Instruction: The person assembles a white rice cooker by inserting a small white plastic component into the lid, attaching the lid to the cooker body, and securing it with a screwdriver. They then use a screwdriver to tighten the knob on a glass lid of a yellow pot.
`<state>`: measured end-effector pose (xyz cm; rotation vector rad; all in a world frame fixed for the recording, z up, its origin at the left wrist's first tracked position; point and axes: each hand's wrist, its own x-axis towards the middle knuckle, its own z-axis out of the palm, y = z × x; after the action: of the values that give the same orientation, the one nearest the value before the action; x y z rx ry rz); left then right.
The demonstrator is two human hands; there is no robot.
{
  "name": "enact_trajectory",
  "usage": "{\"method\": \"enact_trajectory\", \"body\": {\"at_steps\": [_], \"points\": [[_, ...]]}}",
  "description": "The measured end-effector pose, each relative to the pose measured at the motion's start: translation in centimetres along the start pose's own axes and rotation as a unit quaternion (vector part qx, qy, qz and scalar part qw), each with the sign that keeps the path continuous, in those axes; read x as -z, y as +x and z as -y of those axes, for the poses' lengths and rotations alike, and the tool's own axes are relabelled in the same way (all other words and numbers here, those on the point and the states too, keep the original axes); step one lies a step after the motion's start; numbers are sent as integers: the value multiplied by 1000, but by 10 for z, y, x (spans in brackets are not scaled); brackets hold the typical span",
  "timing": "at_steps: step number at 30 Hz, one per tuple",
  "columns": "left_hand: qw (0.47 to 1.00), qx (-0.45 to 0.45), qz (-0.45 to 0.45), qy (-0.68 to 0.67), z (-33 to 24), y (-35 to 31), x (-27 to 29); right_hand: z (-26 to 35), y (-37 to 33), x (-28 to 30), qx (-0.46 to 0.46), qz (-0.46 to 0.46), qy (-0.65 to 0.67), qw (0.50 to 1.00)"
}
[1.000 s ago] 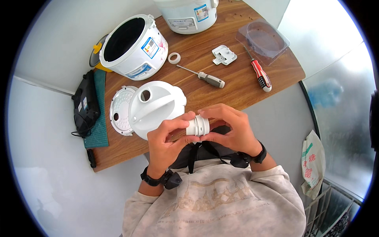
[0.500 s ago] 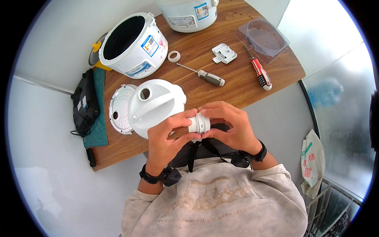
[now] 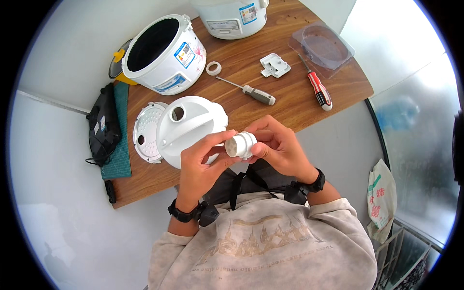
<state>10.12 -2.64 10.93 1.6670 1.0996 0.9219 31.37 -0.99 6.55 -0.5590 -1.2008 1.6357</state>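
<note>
Currently, left hand (image 3: pixel 200 159) and right hand (image 3: pixel 280 150) both grip white cylindrical part (image 3: pixel 241 145) between fingers; white lid (image 3: pixel 191 129) lies beside left hand on wooden table (image 3: pixel 295 94).

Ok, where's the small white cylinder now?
In the head view, the small white cylinder is near the centre, between the left hand and right hand, right of the white lid.
</note>
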Motion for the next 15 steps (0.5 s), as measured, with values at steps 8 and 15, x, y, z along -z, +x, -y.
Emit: {"method": "enact_trajectory", "body": {"at_steps": [8,15], "points": [[992,32,-25,-117,4,-5,-7,-6,1,-8,-95,14,69,993],[998,53,-8,-28,-5,-7,0,16,10,-8,11,-4,-191,982]]}}
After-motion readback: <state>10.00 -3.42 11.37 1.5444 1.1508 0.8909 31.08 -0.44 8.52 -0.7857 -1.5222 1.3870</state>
